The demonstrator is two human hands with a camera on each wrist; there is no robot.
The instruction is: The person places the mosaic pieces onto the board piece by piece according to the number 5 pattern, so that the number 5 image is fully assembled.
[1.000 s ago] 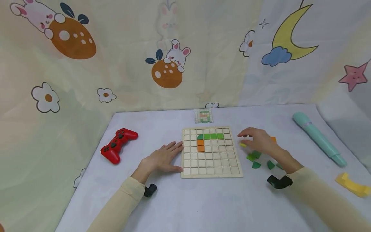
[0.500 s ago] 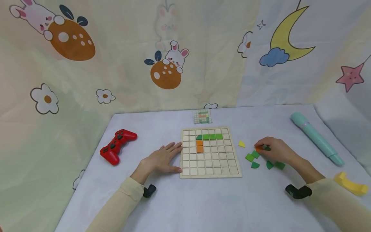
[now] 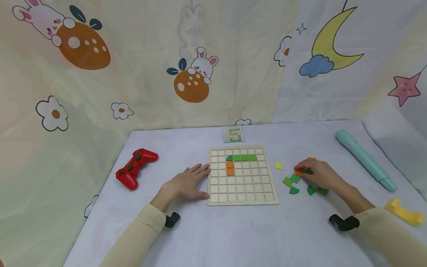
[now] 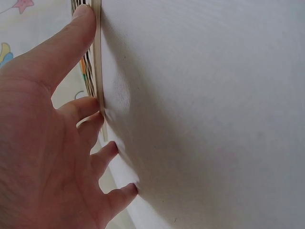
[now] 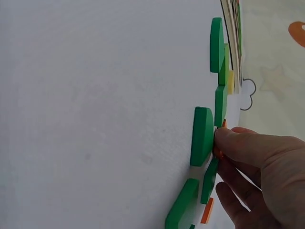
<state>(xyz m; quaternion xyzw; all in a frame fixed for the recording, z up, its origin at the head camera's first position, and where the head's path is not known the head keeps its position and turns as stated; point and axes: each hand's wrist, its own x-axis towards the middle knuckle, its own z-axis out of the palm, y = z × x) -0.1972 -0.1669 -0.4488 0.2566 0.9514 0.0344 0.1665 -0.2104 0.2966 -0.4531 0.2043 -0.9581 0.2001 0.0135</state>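
My left hand (image 3: 187,183) lies with fingers spread, its thumb and fingertips touching the left edge of a wooden grid board (image 3: 243,189). On that board sit a row of green tiles (image 3: 245,157) and two orange squares (image 3: 230,168). Right of the board, my right hand (image 3: 318,174) pinches an orange tile (image 3: 298,172) between thumb and fingers, low over the table. Around it lie loose green tiles, some square (image 3: 288,181), some rounded (image 3: 294,190). In the right wrist view, another orange tile (image 5: 207,211) lies below the fingers. A yellow tile (image 3: 278,165) is nearer the board.
A small pattern card (image 3: 233,134) lies behind the board. To the left is a red game controller (image 3: 136,167). A teal microphone-shaped object (image 3: 365,159) and a yellow curved block (image 3: 404,212) lie at the right. A printed cloth hangs behind the table.
My right hand has moved right, from above the yellow tile to the orange tile, which it now pinches. The yellow tile has come into full view. My left hand stays in place.
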